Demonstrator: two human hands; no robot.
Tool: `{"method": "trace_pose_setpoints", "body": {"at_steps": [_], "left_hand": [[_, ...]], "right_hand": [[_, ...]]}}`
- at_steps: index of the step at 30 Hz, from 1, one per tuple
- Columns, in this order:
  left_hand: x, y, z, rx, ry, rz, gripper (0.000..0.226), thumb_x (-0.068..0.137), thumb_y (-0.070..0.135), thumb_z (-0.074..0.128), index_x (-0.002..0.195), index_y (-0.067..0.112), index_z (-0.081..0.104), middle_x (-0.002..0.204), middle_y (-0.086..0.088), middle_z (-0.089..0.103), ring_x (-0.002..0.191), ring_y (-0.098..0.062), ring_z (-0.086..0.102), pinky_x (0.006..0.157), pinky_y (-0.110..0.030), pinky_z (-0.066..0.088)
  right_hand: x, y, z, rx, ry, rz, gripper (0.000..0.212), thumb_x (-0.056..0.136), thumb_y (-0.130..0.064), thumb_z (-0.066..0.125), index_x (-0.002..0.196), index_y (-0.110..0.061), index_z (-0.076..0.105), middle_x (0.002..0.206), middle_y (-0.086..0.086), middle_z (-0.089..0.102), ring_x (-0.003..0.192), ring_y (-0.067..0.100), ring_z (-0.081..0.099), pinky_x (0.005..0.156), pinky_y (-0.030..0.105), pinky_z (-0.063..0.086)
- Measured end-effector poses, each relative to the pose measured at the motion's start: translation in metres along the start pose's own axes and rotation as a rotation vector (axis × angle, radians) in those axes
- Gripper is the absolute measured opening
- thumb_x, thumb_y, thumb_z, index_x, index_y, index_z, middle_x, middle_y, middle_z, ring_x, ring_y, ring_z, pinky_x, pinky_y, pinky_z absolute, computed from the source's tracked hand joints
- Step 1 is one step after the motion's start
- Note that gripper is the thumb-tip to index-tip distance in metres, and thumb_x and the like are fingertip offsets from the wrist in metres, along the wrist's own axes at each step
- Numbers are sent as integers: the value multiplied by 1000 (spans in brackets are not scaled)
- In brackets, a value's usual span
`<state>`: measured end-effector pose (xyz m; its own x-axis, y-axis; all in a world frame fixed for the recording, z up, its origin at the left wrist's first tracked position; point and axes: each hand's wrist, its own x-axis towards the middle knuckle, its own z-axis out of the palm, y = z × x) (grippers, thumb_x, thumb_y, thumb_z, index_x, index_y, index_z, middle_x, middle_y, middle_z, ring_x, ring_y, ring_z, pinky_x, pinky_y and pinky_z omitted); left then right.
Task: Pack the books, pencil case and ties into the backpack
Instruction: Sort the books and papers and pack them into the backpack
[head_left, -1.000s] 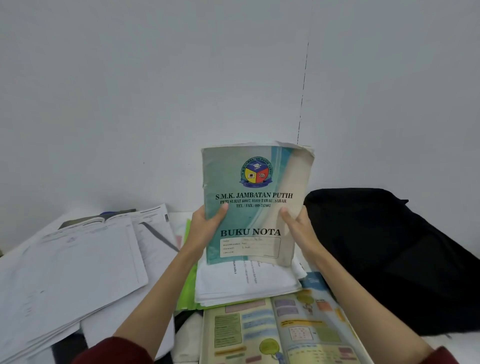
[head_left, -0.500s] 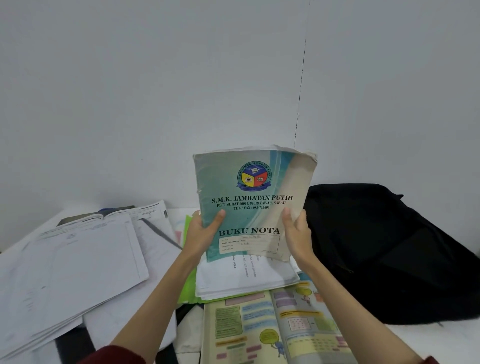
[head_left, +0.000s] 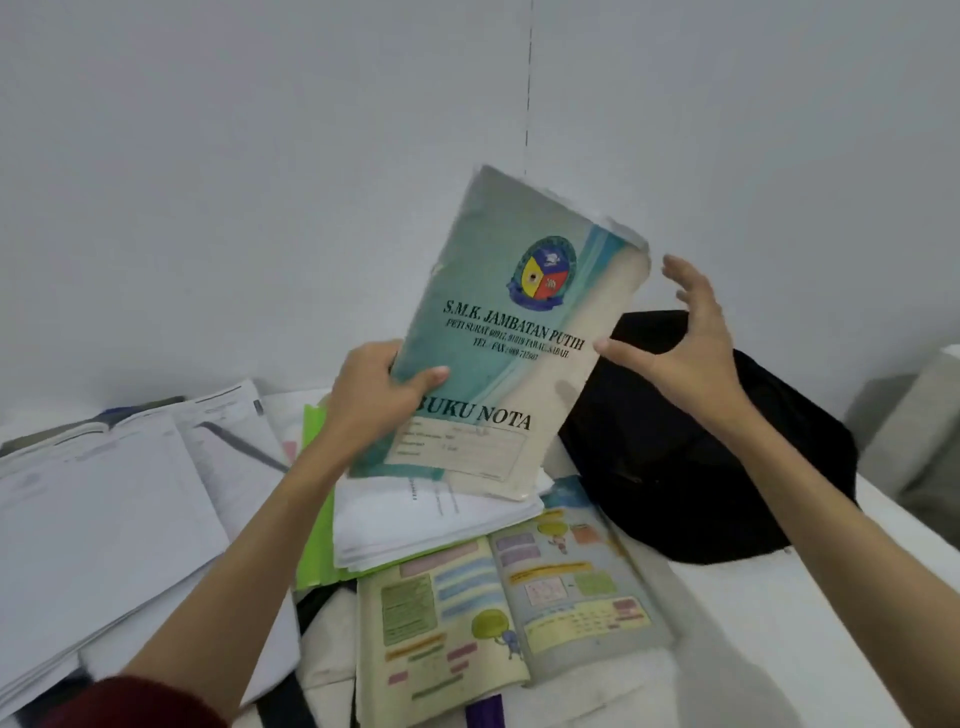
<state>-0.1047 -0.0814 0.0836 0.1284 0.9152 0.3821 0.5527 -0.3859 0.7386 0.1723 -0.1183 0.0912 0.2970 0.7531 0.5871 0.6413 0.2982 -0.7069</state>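
My left hand (head_left: 376, 397) grips the lower left edge of a worn teal and cream notebook (head_left: 511, 332) marked BUKU NOTA, held up in the air and tilted to the right. My right hand (head_left: 685, 338) hovers just right of the notebook with fingers spread, touching nothing. Behind and below that hand lies the black backpack (head_left: 691, 467) on the white table. An open colourful textbook (head_left: 509, 597) lies flat in front of me. A stack of white papers on a green folder (head_left: 317, 499) sits under the notebook.
Loose white sheets and an open book (head_left: 114, 493) spread across the left of the table. A white wall stands close behind. A purple object (head_left: 485, 714) pokes out below the textbook. A grey shape (head_left: 914, 441) stands at the far right.
My right hand has let go of the notebook and moved right, fingers opening. The notebook has tilted to the right and is now held by my left hand alone.
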Motion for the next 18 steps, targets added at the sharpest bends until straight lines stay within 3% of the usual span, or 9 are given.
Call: {"method": "trace_pose_setpoints", "body": {"at_steps": [3,6,8,9,12,14,16,18], "left_hand": [[12,49,1,244,-79,164,33,82,30,69,57,14,53,61,-1,61,56,-20,56,51,-28,44],[24,92,10,423,-168,255,39,82,33,68,54,18,45,56,3,54,51,-15,48,48,-23,30],[32,115,16,500,-202,288,35,81,35,69,57,16,50,57,2,55,52,-14,47,47,-24,27],[35,129,23,534,-222,309,32,81,35,68,60,17,53,59,2,56,52,-14,48,47,-24,27],[43,167,49,654,-268,412,25,83,38,67,67,21,58,63,5,58,54,-7,47,48,-23,29],[46,193,75,726,-246,526,23,84,38,65,74,18,62,65,5,58,55,-6,45,49,-24,28],[50,209,96,765,-200,612,22,85,38,64,78,17,63,66,6,57,60,-10,47,49,-23,27],[53,219,120,781,-161,660,22,86,40,62,81,18,60,66,10,52,66,-13,48,51,-23,27]], "right_hand": [[14,2,-34,-62,-193,-23,72,61,-36,85,124,-24,54,128,-7,52,116,5,45,103,24,36],[21,16,-67,13,-40,12,65,58,-32,87,109,-21,48,114,-2,54,96,5,50,80,8,40],[24,25,-89,38,27,62,72,58,-32,88,112,-23,43,114,-4,51,98,8,49,77,12,40],[26,30,-105,75,-24,104,70,59,-30,88,115,-22,46,114,-6,53,100,8,52,77,14,43],[29,48,-144,245,-370,215,47,65,-29,79,109,-19,64,106,-2,71,94,14,68,75,22,56],[28,65,-169,285,-478,227,37,72,-26,73,107,-20,65,105,1,72,96,15,69,83,27,56],[28,81,-184,316,-462,230,35,73,-24,70,107,-22,63,104,0,72,96,15,68,84,25,55],[26,95,-200,336,-397,256,25,76,-22,68,101,-23,62,92,-5,74,88,11,69,73,18,55]]}}
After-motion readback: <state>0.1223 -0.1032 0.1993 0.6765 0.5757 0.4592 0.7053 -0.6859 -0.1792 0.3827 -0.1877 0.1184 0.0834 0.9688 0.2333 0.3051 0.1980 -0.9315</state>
